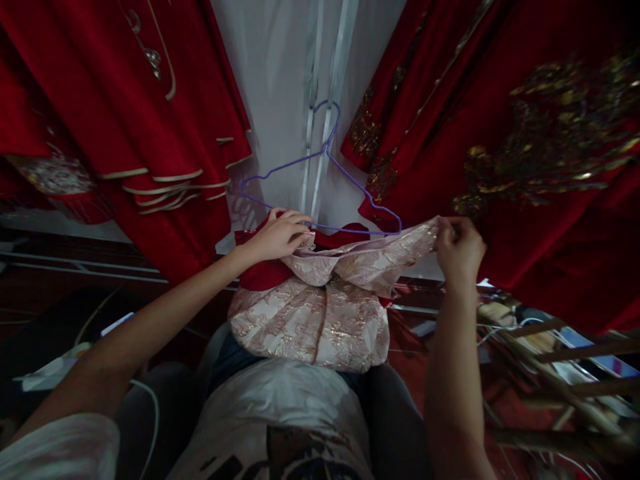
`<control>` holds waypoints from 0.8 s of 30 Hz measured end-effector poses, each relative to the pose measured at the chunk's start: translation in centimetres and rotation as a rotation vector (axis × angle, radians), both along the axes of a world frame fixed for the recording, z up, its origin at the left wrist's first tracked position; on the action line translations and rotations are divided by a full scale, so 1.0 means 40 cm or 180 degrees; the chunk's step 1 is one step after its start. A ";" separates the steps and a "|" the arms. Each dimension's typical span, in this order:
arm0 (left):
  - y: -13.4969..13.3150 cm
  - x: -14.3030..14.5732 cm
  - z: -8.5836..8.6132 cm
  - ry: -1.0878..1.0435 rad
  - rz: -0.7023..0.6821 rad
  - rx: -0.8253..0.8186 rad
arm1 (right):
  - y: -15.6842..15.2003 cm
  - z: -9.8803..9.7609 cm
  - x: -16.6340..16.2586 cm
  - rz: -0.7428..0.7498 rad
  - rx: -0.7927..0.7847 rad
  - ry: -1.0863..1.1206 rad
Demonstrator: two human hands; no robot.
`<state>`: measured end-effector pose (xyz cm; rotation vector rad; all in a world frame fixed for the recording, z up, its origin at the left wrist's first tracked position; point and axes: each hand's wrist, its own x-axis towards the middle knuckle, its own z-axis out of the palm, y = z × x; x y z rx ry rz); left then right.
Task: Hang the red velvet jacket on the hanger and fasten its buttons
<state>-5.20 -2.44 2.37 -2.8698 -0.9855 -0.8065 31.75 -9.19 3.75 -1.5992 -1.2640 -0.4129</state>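
A pale pink brocade garment with a gold sheen lies across my lap, its upper edge lifted. My right hand pinches the raised corner of its cloth at the right. My left hand is closed on the folded cloth at the garment's upper left, close to the hanger's lower bar. A purple wire hanger stands behind the garment, its hook at the top near a white rail. The bar's right end meets the brocade. Red cloth shows under and behind my left hand.
Red garments with pale trim hang at the left. More red garments with gold sequins hang at the right. A wooden rack with clutter and cables stands low on the right. A pale cable runs beside my left leg.
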 end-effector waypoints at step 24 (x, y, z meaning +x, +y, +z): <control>0.097 -0.062 0.014 -0.1955 0.0842 -0.0258 | 0.164 0.120 -0.172 0.1085 0.0090 -0.0574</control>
